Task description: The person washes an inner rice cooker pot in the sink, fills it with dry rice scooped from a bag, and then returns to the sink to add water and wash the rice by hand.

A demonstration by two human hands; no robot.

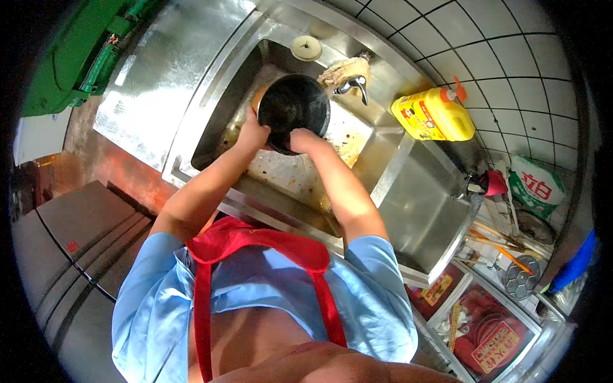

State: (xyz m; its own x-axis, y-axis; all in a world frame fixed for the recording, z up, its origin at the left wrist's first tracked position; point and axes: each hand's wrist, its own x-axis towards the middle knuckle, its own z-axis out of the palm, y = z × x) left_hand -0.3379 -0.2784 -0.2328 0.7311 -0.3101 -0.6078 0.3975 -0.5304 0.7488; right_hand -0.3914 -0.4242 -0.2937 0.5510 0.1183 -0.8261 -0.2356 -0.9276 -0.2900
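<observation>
Over the left basin of a steel sink, a round black pot is held between both hands. My left hand grips its left side, near a brownish patch at the rim. My right hand is closed at the pot's lower edge, with its fingertips partly hidden inside. Food scraps and murky wet patches lie on the basin floor below. Just right of the pot is a faucet with a tan cloth around it. A round pale lid-like disc sits at the basin's back edge.
A yellow detergent jug stands behind the divider. The right basin has a second faucet with a red cloth. Further right are a green-white bag, utensils and red boxes. A green bin is at upper left.
</observation>
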